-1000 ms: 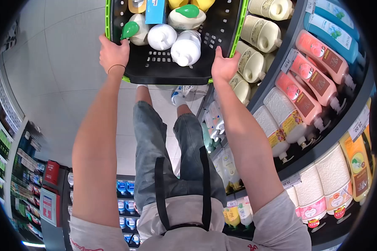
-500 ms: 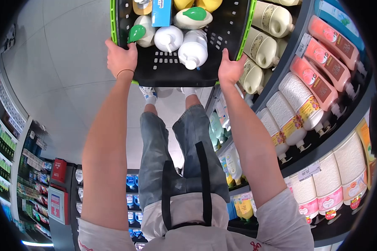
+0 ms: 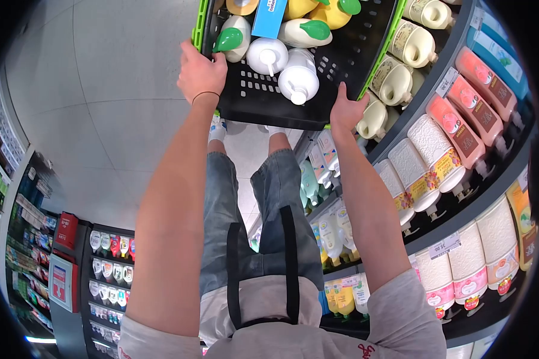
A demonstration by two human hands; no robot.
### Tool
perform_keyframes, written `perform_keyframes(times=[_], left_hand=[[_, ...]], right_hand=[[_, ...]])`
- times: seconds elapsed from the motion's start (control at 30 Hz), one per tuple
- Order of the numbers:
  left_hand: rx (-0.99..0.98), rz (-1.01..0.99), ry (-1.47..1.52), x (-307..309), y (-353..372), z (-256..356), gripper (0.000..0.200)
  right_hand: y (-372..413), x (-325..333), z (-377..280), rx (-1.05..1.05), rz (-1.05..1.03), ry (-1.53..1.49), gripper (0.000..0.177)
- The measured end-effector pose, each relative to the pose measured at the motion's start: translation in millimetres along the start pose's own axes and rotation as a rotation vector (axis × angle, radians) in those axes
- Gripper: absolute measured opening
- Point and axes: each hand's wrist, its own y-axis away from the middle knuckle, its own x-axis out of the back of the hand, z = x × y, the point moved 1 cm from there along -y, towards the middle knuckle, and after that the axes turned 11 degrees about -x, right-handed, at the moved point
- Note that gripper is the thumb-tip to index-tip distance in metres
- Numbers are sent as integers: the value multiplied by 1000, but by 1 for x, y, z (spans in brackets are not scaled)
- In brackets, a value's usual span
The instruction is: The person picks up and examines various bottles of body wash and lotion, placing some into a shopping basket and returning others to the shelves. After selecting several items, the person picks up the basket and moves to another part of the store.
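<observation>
A black shopping basket (image 3: 269, 116) with green rims is held out in front of me at the top of the head view. My left hand (image 3: 202, 73) is closed around its left near corner. On the right near corner, my right hand (image 3: 348, 110) grips the rim with the thumb on top. Inside lie two white pump bottles (image 3: 299, 78), white bottles with green caps (image 3: 306, 33), yellow bottles (image 3: 331, 15) and a blue box (image 3: 269, 18). The far end of the basket is cut off by the frame.
Close on my right runs a curved shelf (image 3: 428, 236) with pink bottles (image 3: 456, 133), cream bottles (image 3: 414, 45) and white textured bottles (image 3: 450, 157). Other stocked shelves (image 3: 111, 269) stand at the lower left. Grey floor tiles (image 3: 120, 72) extend on the left.
The basket and both hands have shifted right in view, and the basket is tilted a little more. Both hands keep their hold. More of the lower-left shelves shows.
</observation>
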Motion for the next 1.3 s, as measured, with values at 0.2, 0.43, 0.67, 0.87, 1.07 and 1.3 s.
perform_keyframes(times=[0.2,0.43,0.67,0.87,1.07,1.3], left_hand=[[16,-18,-5,-2,14,-5,50],[20,6,14,-9,28,-17,51],[21,-1,27,-8,38,-22,52],[29,2,18,-11,49,-30,52],[25,20,42,-13,58,-37,52],[62,-21,-2,-15,70,-47,53]], right_hand=[[7,5,5,-53,-37,29,48],[14,8,21,-38,-58,17,50],[26,8,28,-63,-15,34,52],[35,9,37,-99,10,40,51],[44,12,44,-74,-3,-1,47],[49,11,62,8,-1,-84,41]])
